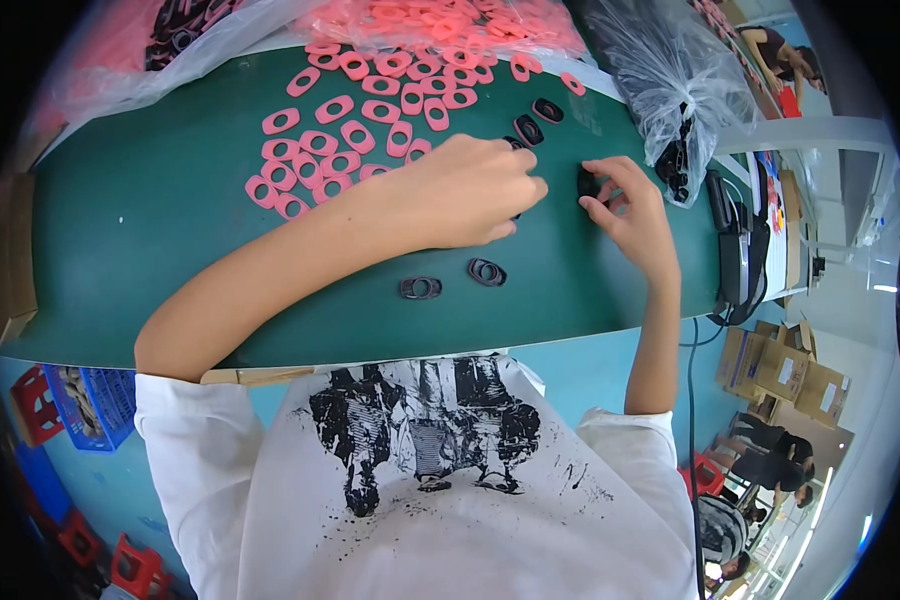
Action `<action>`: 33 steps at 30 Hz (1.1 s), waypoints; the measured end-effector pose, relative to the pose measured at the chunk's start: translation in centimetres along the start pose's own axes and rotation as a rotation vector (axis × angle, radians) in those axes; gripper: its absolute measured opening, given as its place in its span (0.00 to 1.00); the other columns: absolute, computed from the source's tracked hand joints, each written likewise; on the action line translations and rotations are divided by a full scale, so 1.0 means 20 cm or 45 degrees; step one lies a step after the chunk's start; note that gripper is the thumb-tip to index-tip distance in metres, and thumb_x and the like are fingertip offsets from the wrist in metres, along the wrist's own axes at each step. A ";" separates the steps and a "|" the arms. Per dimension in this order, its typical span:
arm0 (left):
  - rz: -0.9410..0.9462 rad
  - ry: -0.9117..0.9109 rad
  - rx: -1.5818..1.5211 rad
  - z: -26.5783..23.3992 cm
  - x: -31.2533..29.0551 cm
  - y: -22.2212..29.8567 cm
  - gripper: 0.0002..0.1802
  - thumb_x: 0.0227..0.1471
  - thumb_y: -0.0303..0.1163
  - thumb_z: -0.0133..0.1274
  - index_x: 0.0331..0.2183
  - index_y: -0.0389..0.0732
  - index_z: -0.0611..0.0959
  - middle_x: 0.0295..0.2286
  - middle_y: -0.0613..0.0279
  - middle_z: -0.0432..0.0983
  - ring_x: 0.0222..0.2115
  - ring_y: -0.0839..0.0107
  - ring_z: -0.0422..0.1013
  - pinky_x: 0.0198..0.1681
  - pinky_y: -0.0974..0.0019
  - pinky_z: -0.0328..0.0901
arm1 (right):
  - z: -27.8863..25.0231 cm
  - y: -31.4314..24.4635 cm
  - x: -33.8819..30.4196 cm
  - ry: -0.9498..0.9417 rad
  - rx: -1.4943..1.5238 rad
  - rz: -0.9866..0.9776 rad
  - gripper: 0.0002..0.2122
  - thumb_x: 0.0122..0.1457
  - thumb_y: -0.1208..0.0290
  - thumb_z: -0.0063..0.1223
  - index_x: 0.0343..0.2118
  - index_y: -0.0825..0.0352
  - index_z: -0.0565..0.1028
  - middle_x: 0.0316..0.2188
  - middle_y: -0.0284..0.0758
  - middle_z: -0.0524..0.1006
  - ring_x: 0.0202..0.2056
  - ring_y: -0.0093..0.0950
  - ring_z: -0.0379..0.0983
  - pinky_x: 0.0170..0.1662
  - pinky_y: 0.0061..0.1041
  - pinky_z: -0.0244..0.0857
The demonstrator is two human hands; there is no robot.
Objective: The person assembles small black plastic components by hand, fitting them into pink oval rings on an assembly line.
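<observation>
My left hand (480, 192) is above the middle of the green table with its fingers curled in. What they hold, if anything, is hidden, though a bit of black shows under the fingertips. Between the thumb and fingers of my right hand (630, 212) is a small black plastic piece (587, 182), close to the table top. Just beyond my left hand lie a black oval ring piece (528, 130) and another black ring piece (547, 110). Two more, a black ring piece (420, 288) and a black ring piece (487, 271), rest on the near side.
Many pink ring pieces (358, 136) spread over the green table (150, 220), with a pink heap (470, 22) at the back. A clear plastic bag (660, 60) with black parts sits back right. Near the right edge is a black device (735, 265) with a cable.
</observation>
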State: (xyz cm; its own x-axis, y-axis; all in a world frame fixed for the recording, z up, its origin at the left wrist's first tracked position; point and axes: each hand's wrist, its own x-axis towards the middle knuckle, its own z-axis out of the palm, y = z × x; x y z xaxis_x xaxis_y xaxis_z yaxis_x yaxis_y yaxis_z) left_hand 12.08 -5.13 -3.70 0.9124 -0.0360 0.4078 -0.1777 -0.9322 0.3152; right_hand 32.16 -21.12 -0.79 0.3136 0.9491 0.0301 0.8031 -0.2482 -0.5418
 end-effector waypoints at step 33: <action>-0.287 0.270 -0.130 -0.23 -0.46 -0.08 0.06 0.48 0.27 0.57 0.32 0.40 0.80 0.32 0.63 0.74 0.34 0.63 0.73 0.33 0.61 0.69 | 0.48 -0.53 -0.02 0.183 -0.112 -0.472 0.07 0.46 0.79 0.66 0.28 0.66 0.79 0.30 0.33 0.77 0.26 0.30 0.72 0.29 0.27 0.66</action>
State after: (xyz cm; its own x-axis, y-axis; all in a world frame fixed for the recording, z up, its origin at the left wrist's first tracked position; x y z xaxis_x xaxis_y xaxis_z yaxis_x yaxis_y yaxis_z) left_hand 2.31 -1.64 -3.95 0.8378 0.2528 0.4840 -0.0259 -0.8670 0.4976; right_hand 18.72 -17.01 -3.12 0.0575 0.9420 0.3306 0.9133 0.0841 -0.3986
